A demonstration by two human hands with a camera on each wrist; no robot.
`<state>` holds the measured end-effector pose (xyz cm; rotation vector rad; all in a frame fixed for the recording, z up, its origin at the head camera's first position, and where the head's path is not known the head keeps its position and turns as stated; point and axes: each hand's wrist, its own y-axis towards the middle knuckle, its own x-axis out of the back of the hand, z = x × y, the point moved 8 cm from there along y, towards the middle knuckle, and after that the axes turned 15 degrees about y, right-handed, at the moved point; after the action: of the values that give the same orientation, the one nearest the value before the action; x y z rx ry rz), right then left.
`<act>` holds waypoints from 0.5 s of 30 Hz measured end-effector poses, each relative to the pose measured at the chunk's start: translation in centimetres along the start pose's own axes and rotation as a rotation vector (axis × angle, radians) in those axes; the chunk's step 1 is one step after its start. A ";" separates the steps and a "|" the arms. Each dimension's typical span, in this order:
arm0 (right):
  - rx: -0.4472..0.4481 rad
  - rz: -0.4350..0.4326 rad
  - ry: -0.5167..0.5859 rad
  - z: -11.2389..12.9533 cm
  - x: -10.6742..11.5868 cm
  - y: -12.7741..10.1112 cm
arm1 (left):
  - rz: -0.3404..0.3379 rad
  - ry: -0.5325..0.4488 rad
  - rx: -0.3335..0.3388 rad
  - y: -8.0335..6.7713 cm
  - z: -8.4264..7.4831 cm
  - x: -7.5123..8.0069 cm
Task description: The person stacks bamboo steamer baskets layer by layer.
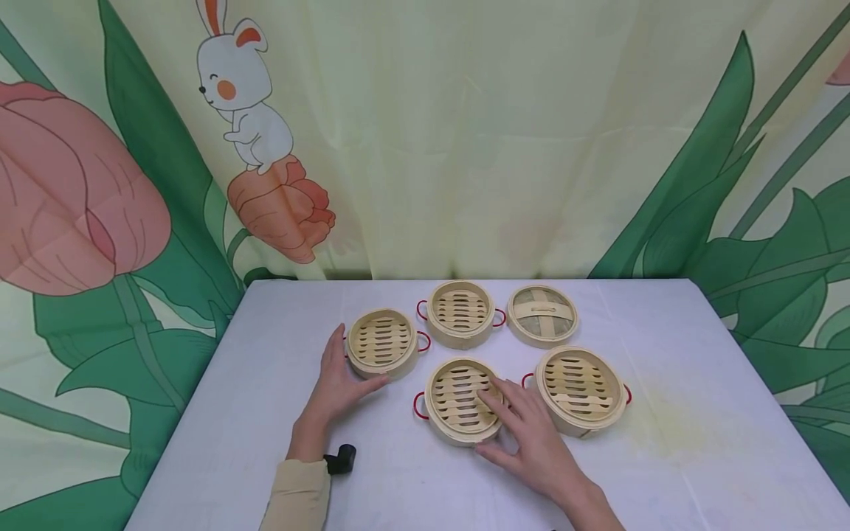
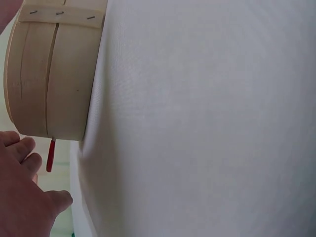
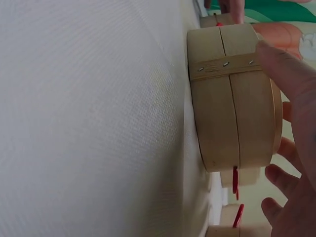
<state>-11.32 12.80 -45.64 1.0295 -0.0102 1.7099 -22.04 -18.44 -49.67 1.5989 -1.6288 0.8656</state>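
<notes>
Bamboo steamers and a lid on a table spread with white cloth, placed relative to the central steamer. Cloth extends from the central steamer toward the viewer and, past the right steamer on its right, to the table's right edge. Strips of cloth separate the central steamer from the left steamer, to its left and farther back, and from the back steamer, directly behind it. The bamboo lid, behind and to the right of the central steamer, stands just beside the back steamer, near the table's rear edge.

The left hand, fingers and thumb spread wide, flanks the left steamer: the thumb lies at its near side, the fingers at its far-left side, close to a red handle. Firm contact cannot be told.

The right hand comes from the near right of the central steamer, also widely spread, fingers lightly bent over the slatted top and thumb at the near wall. In the right wrist view, the thumb tip lies at the rim beside a stapled strip; whether it bears any weight cannot be told.
</notes>
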 end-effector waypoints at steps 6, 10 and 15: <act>0.007 0.010 -0.018 -0.1 -0.3 0.0 | 0.000 -0.036 0.002 0.2 0.0 -0.1; -0.009 0.011 -0.018 -0.3 -0.4 -0.1 | -0.004 -0.034 0.002 0.3 0.1 -0.1; -0.015 -0.001 0.010 -0.5 -0.4 -0.2 | -0.001 -0.025 0.009 0.4 0.1 -0.3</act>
<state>-11.47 12.80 -46.31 1.0100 -0.0164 1.7119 -22.42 -18.33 -49.93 1.6225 -1.6437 0.8575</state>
